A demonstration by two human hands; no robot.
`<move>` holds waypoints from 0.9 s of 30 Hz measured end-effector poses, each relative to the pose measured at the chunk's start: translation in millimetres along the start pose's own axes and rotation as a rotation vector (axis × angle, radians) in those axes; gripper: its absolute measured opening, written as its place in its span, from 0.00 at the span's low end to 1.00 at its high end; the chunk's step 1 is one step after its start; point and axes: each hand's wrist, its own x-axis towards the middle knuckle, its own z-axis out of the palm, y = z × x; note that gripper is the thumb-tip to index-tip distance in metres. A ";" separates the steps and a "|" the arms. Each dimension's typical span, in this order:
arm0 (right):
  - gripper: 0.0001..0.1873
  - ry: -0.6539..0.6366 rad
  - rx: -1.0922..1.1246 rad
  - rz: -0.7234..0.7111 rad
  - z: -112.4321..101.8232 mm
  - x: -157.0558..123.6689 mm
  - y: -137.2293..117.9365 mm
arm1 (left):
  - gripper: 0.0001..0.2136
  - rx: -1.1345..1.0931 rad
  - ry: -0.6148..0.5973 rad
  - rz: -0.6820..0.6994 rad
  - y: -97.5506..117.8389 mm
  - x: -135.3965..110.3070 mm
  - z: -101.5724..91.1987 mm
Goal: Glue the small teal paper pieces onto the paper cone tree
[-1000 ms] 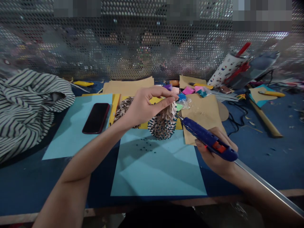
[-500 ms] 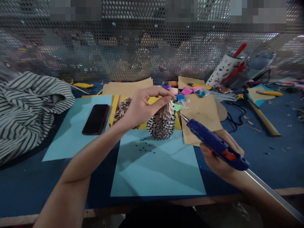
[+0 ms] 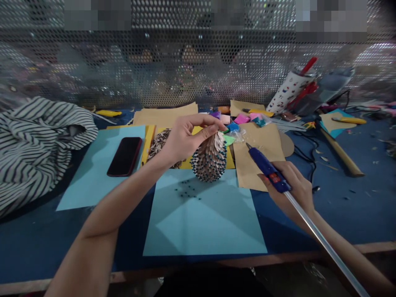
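Observation:
My left hand (image 3: 185, 138) pinches the tip of a cone-shaped craft piece (image 3: 210, 163) between thumb and fingertips. Pale, overlapping scale-like pieces cover this cone, and many have a small teal bead at the end. It stands at the back edge of a light blue sheet (image 3: 204, 231). Loose dark teal beads (image 3: 187, 189) lie scattered on the sheet in front of it. My right hand (image 3: 292, 189) is wrapped round a blue hot glue gun (image 3: 266, 165), its nozzle apart from the cone on the right. A long clear glue stick (image 3: 321, 239) sticks out of the gun's rear.
Left of the cone are a pile of striped scales (image 3: 159, 144), a phone (image 3: 124, 156) and a striped cloth (image 3: 40, 144). Behind lie colourful packets (image 3: 241, 119) and brown paper (image 3: 260, 152). A patterned tumbler (image 3: 289, 90) and a wooden-handled tool (image 3: 343, 152) are at right.
My right hand has drawn the glue gun away to the right from the cone and turned it, so more of the glue stick shows. My left hand keeps its pinch on the tip.

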 end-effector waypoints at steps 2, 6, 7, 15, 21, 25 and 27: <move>0.07 -0.049 -0.036 -0.023 -0.4 -5.0 3.8 | 0.08 -0.010 -0.001 -0.002 -0.4 0.5 0.2; 0.12 -0.144 -0.042 -0.045 -1.0 -15.3 7.6 | 0.07 -0.012 -0.014 0.001 -0.2 2.3 1.1; 0.14 -0.159 -0.042 -0.044 -0.9 -17.7 8.3 | 0.07 -0.011 -0.021 0.005 0.0 2.9 1.2; 0.16 -0.250 -0.028 0.014 0.1 -32.1 14.6 | 0.07 -0.023 -0.018 -0.007 -4.3 6.6 0.1; 0.17 -0.405 0.051 0.114 10.8 -43.2 24.8 | 0.07 0.014 -0.042 -0.043 -1.1 7.3 0.9; 0.18 -0.482 0.122 0.161 16.0 -48.3 29.8 | 0.11 0.042 -0.083 -0.066 0.3 5.1 0.2; 0.18 -0.514 0.130 0.178 16.2 -48.5 30.6 | 0.12 0.068 -0.077 -0.055 0.4 0.8 -1.8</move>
